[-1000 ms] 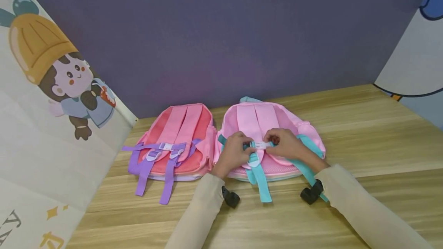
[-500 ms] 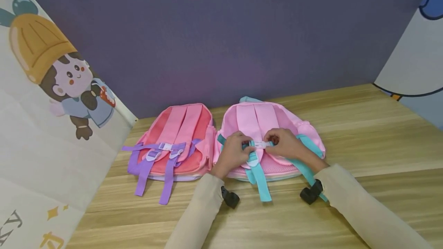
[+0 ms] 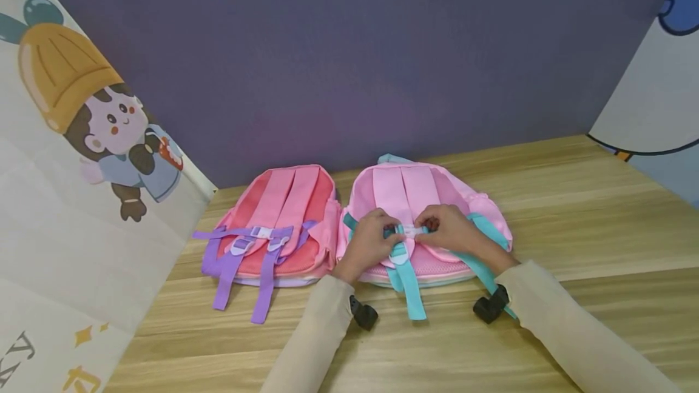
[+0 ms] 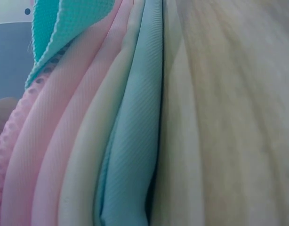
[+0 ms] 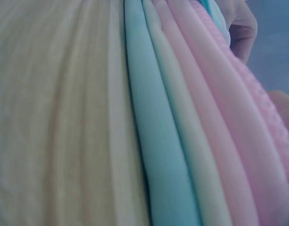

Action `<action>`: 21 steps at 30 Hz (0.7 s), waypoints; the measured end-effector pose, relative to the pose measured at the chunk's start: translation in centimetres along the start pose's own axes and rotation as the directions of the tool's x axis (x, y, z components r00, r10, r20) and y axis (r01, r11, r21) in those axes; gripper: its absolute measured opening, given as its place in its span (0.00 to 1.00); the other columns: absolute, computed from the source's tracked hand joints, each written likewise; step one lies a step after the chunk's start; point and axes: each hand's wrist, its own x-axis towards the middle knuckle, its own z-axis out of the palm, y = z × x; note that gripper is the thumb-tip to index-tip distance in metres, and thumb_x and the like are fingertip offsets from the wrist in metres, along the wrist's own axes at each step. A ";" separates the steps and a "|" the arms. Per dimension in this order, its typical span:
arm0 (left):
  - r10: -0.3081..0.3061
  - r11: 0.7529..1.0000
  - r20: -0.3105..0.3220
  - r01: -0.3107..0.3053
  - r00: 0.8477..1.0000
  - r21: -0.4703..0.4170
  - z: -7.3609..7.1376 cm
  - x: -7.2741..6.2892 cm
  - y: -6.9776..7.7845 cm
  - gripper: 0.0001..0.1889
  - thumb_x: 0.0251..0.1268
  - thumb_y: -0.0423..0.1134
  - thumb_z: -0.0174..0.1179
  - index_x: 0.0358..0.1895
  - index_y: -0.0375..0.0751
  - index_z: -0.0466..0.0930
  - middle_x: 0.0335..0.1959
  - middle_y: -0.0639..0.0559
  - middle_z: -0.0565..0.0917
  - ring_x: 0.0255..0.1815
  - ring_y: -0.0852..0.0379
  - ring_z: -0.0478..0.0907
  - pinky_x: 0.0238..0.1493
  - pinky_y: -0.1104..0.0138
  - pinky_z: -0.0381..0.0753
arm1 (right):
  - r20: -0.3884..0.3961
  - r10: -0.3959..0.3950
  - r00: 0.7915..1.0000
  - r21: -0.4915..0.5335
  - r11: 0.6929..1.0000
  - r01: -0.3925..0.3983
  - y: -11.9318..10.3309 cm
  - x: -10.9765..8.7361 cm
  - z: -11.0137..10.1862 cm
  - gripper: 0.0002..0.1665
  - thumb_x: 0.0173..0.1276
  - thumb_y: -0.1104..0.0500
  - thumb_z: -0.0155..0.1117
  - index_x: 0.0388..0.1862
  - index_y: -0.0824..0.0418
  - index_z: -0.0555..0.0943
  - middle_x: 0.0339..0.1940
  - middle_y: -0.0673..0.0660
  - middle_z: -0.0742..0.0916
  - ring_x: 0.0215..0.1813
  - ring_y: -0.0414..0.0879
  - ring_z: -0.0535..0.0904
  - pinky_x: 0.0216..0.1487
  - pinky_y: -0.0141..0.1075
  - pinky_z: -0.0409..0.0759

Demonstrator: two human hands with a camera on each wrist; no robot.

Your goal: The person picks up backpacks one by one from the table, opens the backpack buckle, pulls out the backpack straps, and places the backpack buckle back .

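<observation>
With the left hand (image 3: pixel 372 238) and right hand (image 3: pixel 449 227), reaching over a pink backpack (image 3: pixel 452 190) and pinching a white buckle (image 3: pixel 413 231) at its 2 ends, keeping it between both sets of fingertips, above the backpack's lower half. Showing 2 pale pink shoulder straps (image 3: pixel 405 187), trailing teal webbing (image 3: pixel 411 288) past the lower edge, gleaming slightly at the plastic buckle. Lying before a dark purple wall (image 3: pixel 371 65), resting on a wood-grain table (image 3: pixel 579 223), touching a coral backpack (image 3: pixel 322 205) at left.
</observation>
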 end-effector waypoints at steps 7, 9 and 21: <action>0.004 1.000 0.014 -0.004 1.000 -0.009 -0.1 -0.1 0.2 0.13 0.58 0.39 0.67 0.43 0.35 0.85 0.36 0.47 0.80 0.37 0.56 0.75 0.41 0.68 0.76 | 0.003 0.014 1.000 0.001 1.000 -0.014 -0.3 0.1 0.1 0.14 0.51 0.63 0.75 0.35 0.60 0.80 0.27 0.51 0.81 0.31 0.40 0.74 0.34 0.30 0.74; 0.001 1.000 0.017 -0.001 1.000 -0.014 -0.1 -0.1 0.2 0.13 0.58 0.39 0.66 0.43 0.35 0.85 0.36 0.47 0.80 0.37 0.55 0.76 0.42 0.67 0.76 | 0.008 0.006 1.000 0.005 1.000 -0.006 -0.4 0.1 0.2 0.15 0.51 0.63 0.75 0.36 0.60 0.79 0.27 0.51 0.82 0.32 0.41 0.75 0.35 0.30 0.75; 0.030 1.000 0.012 -0.030 0.999 -0.004 0.2 0.1 0.0 0.13 0.58 0.40 0.67 0.43 0.36 0.85 0.35 0.48 0.80 0.37 0.57 0.75 0.42 0.69 0.76 | 0.044 -0.048 0.998 -0.051 0.997 0.050 -0.9 0.0 0.1 0.16 0.54 0.59 0.74 0.40 0.60 0.81 0.31 0.49 0.83 0.34 0.40 0.76 0.38 0.35 0.78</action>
